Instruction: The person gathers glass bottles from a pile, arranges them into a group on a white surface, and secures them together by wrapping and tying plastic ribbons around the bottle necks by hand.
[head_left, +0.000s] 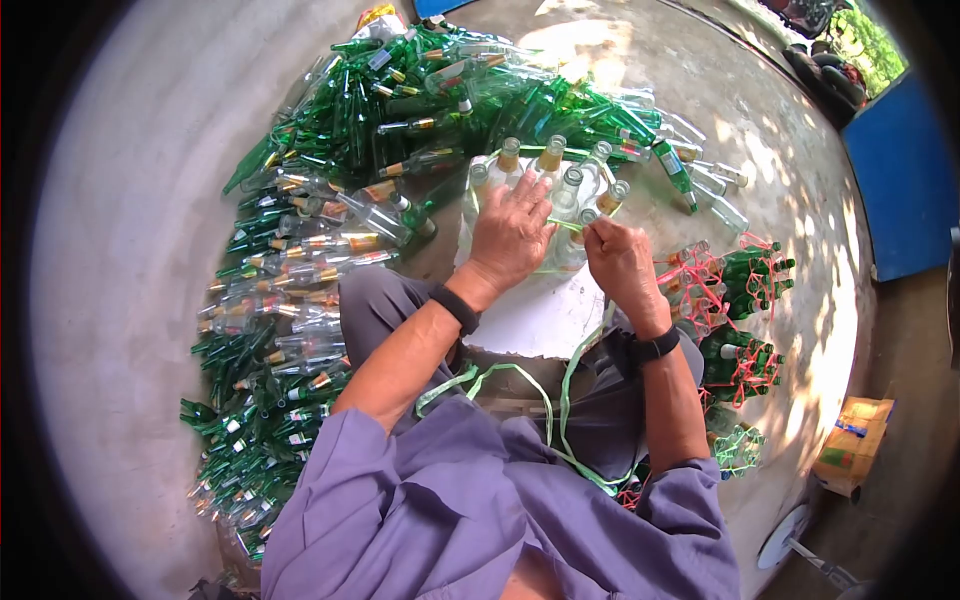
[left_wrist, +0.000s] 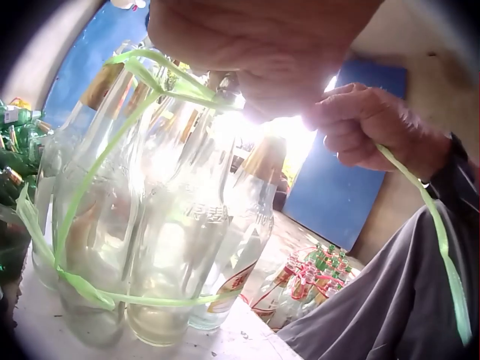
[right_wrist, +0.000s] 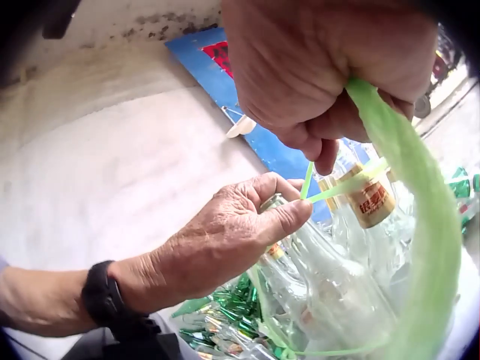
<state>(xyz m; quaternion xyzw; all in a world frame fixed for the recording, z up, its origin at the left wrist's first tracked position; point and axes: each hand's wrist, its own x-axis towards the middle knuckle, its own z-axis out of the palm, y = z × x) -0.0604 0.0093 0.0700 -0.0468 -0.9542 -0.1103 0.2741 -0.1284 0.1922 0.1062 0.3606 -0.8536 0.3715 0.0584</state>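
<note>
A cluster of clear glass bottles stands upright on a white slab between the knees. Light green plastic strap runs round the bottles low down and crosses among their necks. Over the near-left necks, my left hand pinches the strap between thumb and forefinger, as the right wrist view shows. To its right, my right hand has its fingers curled round the strap, a short stretch of it running between the hands. A long loose tail hangs from the right fist. Its other fingertips are partly hidden.
Green and clear bottles lie heaped at the back and along the left. On the right stand bottle bundles tied with red strap. Loose green strap trails over the lap. A cardboard box is at far right, a blue panel behind.
</note>
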